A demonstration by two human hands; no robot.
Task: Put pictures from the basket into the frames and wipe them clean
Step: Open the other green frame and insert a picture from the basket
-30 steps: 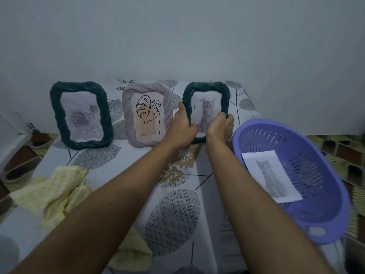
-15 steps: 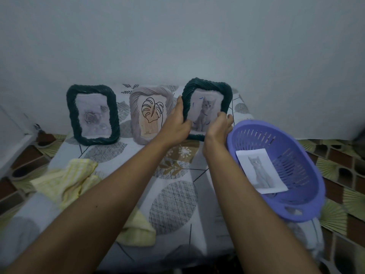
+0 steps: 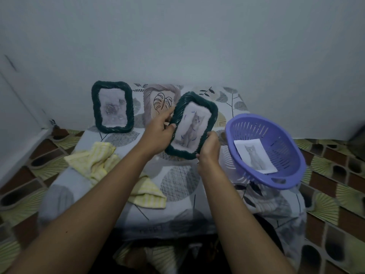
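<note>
We saw a table (image 3: 183, 220) under a leaf-printed cover, pushed against a pale wall. At its right edge sat a purple slotted basket (image 3: 280, 143), tipped slightly, with a loose print of a grey cat (image 3: 254, 155) lying flat inside it. A crumpled yellow checked cloth (image 3: 94, 163) sprawled from the left edge towards the front middle of the surface.

Along the back edge stood two frames: a dark green one holding a faint rose picture (image 3: 112, 108) near the back left corner, and a mauve one with a line-drawn leaf (image 3: 158, 95) just beside it, at the middle.

In front of the mauve one we saw the third frame (image 3: 213, 113): dark green, ribbed like twisted rope, round-cornered, tilted with its top leaning right, a grey cat picture behind its pane. We could not tell whether its lower edge touched the surface.

The left hand (image 3: 158, 133) gripped its left long side, thumb on the front rim. The right hand (image 3: 209, 149) curled round its lower right corner.
</note>
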